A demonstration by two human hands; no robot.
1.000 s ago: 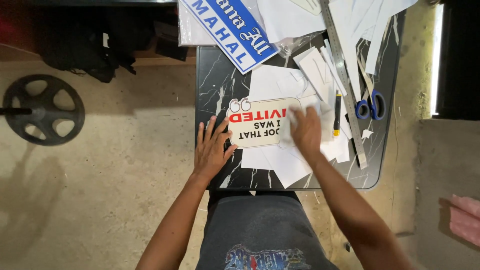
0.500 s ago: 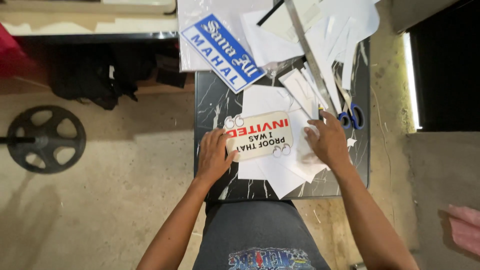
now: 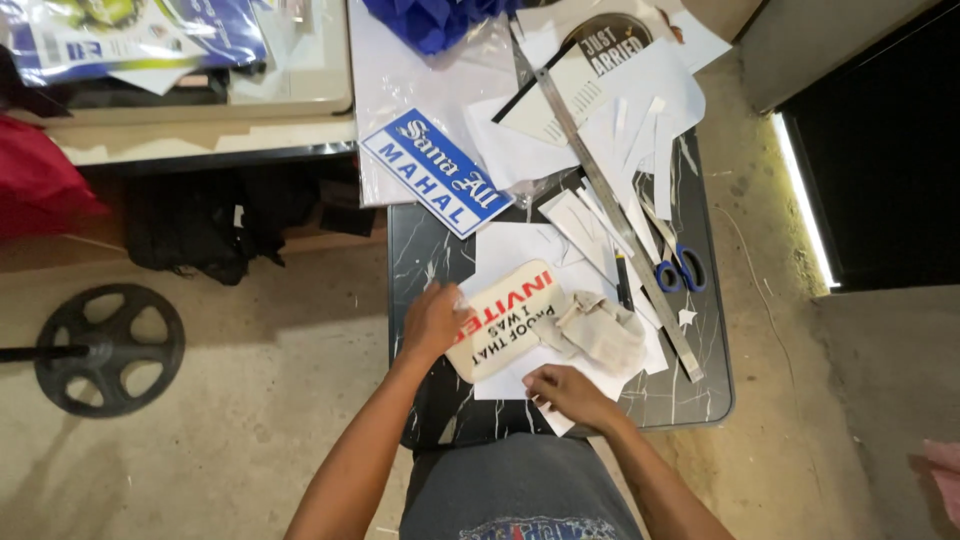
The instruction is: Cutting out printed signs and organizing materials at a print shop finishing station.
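A cream card with rounded corners and red and black lettering (image 3: 505, 322) lies tilted on white paper sheets on the black marble-patterned table (image 3: 690, 395). My left hand (image 3: 432, 322) presses on its left edge. A crumpled beige cloth (image 3: 597, 330) rests on the card's right end. My right hand (image 3: 562, 392) lies lower, fingers curled on the white paper at the table's near edge, just below the card.
A long metal ruler (image 3: 620, 225) runs diagonally across paper scraps. Blue-handled scissors (image 3: 680, 268) lie beside it. A blue-and-white sign (image 3: 437, 185) sits at the table's far left. A dark weight plate (image 3: 108, 350) lies on the floor, left.
The card has turned from level to tilted. My right hand left its right end and dropped to the paper below. The beige cloth now lies on the card.
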